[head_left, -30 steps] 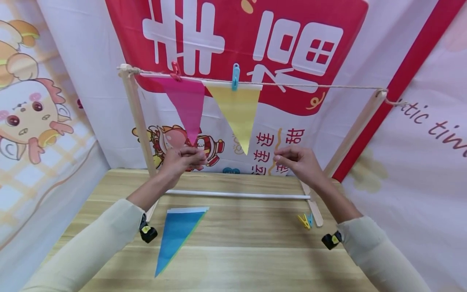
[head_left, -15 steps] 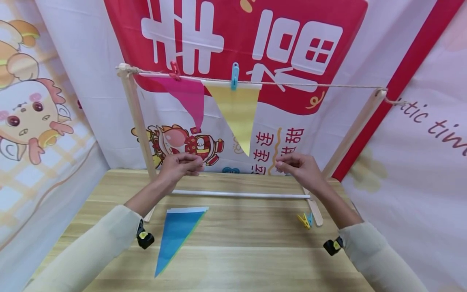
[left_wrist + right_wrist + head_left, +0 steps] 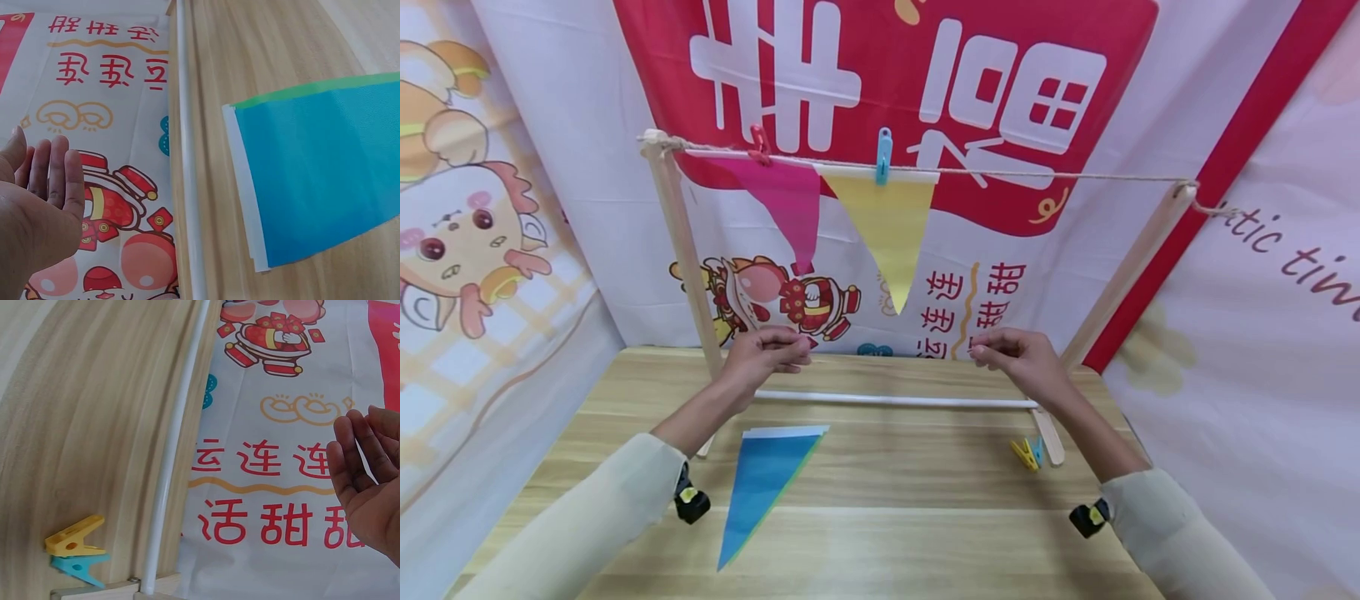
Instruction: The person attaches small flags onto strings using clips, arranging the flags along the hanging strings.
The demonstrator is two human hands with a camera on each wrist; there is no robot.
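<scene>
My left hand is in the air below the pink pennant, fingers loosely bent and holding nothing. To the right, my right hand hovers in much the same pose, also without anything in it. A red clothespin fixes the pink pennant to a string, and a light blue clothespin fixes the yellow pennant beside it. On the table, a stack of blue pennants with a green edge showing lies nearest my left hand. A yellow clothespin and a blue clothespin lie at the right.
Wooden posts, one on the left and one on the right, carry the string. A white rod runs low between their feet above the wooden table. A printed cloth hangs behind.
Both hands have moved down and slightly apart, away from the hanging pennants. The pink pennant's tip, earlier at the left fingers, now hangs freely, and the yellow one sways slightly.
</scene>
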